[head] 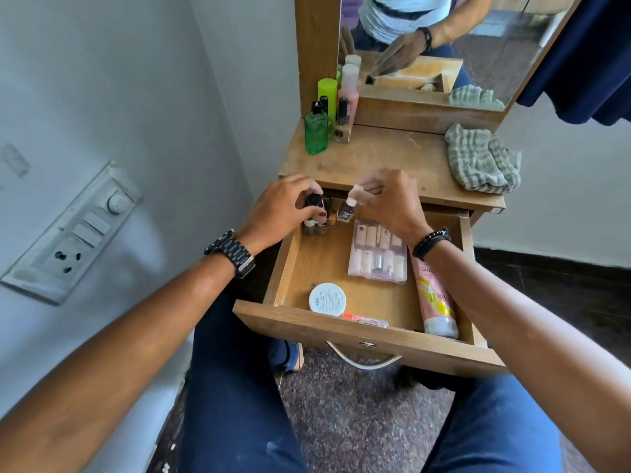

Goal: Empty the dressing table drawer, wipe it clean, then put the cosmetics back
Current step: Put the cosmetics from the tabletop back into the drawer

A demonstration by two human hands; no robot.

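Bottles of nail polish, small, glassy and slick, want pinching by the cap. The left hand [283,203] clasps a dark-capped bottle [314,208], the right hand [389,199] a pink-capped bottle [349,208], both over the far left corner of the open drawer [362,332]; a nail kit [378,250] lies beneath the right wrist.
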